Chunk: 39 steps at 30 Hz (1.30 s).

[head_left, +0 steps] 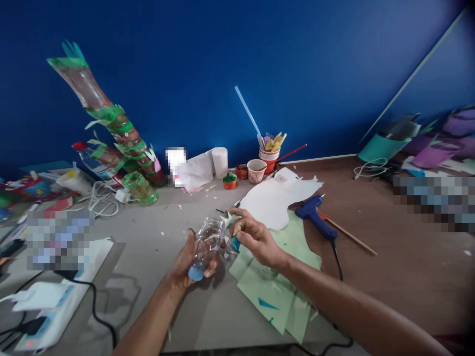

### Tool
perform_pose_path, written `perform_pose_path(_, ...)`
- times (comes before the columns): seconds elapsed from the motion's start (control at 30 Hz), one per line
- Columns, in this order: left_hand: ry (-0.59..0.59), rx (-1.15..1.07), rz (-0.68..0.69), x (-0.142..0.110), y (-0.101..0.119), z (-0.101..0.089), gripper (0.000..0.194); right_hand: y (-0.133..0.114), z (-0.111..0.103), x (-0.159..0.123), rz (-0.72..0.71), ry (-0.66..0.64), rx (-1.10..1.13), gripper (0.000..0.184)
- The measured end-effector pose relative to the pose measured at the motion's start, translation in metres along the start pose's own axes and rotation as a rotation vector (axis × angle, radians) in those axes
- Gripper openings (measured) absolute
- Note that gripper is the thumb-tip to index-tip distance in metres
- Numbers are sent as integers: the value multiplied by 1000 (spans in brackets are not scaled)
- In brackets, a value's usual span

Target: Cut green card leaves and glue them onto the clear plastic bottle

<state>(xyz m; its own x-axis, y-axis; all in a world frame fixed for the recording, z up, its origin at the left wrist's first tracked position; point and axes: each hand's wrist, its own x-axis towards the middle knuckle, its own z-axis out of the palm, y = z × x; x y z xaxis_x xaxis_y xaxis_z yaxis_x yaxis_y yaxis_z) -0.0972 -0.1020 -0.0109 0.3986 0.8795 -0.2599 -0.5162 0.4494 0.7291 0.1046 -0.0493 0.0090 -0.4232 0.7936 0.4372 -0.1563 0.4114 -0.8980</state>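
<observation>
My left hand [187, 262] is wrapped round a clear plastic bottle [210, 242] with a light blue cap [196, 273]. The bottle is tilted, its cap towards me and its other end up and to the right. At that far end sits a small pale leaf-shaped piece [226, 218]; whether it is fixed there I cannot tell. Close beside it, my right hand [258, 240] has its thumb and fingers closed in a pinch, and what lies between them is too small to make out. Pale green paper sheets [267, 296] lie under my right hand.
A blue glue gun [317, 216] and a wooden stick [352, 237] lie to the right. Behind are white paper [276, 198], paint pots [229, 180] and a cup of tools [269, 155]. A tall bottle sculpture [122, 126] leans back left, above a power strip [63, 306] with cords.
</observation>
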Motion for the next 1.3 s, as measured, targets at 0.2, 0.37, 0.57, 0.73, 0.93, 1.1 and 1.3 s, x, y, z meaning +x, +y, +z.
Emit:
perform_pose_path(0.2,-48,3,-1,3,-2,-2,67,5,4,-1,174,77,453,26)
perform_pose_path(0.37,10,-33,127,3,1,-3,60,3,1,2,223,55,681,17)
perform_pose_path(0.57,128,90,73,1,-2,-2,66,6,-4,5,353,78,753,13)
perform_pose_path(0.73,251,199,102,0,-8,0,67,3,-2,7,430,21,919,13)
perform_pose_path(0.93,128,37,203,-1,2,4,63,11,-14,13,285,161,599,10)
perform_pose_path(1.1,123,-105,237,-1,3,-5,57,19,-18,12,53,127,-296,8)
perform_pose_path(1.3,224,-119,211,1,-5,-12,42,15,-3,3,-19,43,-278,12)
